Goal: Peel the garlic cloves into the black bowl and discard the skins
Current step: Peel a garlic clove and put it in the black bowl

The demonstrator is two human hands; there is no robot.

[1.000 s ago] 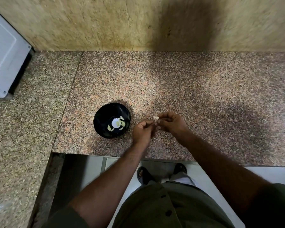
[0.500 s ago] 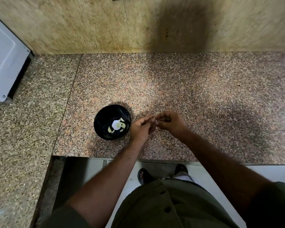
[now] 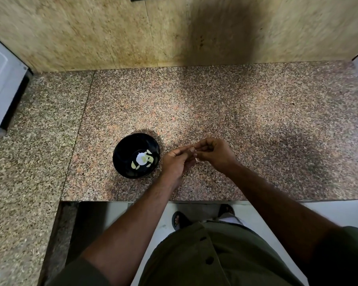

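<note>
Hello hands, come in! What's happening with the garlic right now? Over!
Left hand and right hand meet fingertip to fingertip, pinching a clove, mostly hidden. Bowl left of the hands holds peeled cloves. Nothing between hands and bowl.

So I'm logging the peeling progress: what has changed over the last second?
Little. Both hands, left hand and right hand, stay together beside the black bowl, working the garlic clove. A second ago the pale clove showed plainly between the fingertips; now the fingers mostly hide it. The bowl and the peeled cloves inside are unmoved.
</note>
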